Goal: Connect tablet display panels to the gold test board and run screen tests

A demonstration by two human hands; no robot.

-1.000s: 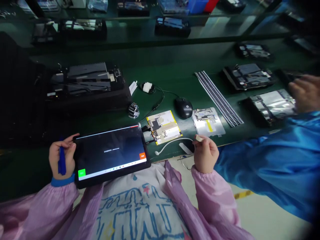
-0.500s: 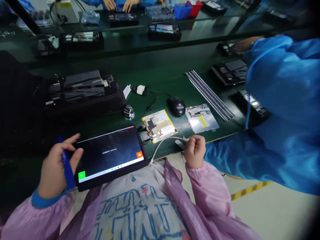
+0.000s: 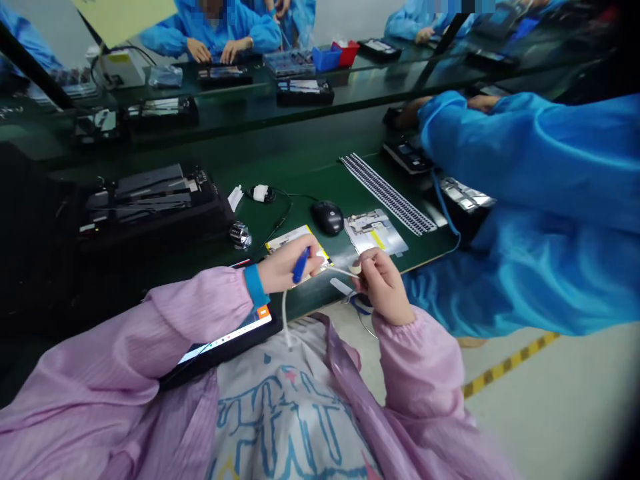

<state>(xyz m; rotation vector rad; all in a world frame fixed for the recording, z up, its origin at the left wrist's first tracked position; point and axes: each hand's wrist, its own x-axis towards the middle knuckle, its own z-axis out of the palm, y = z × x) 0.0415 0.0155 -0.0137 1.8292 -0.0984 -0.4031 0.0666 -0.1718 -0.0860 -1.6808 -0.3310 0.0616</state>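
While my right hand (image 3: 384, 288) is pinching the white cable (image 3: 285, 309), its span is running leftward to my left hand (image 3: 284, 265), which is gripping a blue pen (image 3: 301, 265) and, seemingly, touching the cable too; one tail is hanging below that nearer hand.

Blue pen (image 3: 301, 265) and white cable (image 3: 285, 312)

Your green bench (image 3: 295, 168), spread with parts
On it you have a black mouse (image 3: 327, 218), a silver plate (image 3: 387, 235) just beside it, a long patterned strip (image 3: 387, 193), a partly hidden yellow-edged panel (image 3: 291, 236), a coiled cable (image 3: 262, 193), and a big black box (image 3: 213, 223) on your left.
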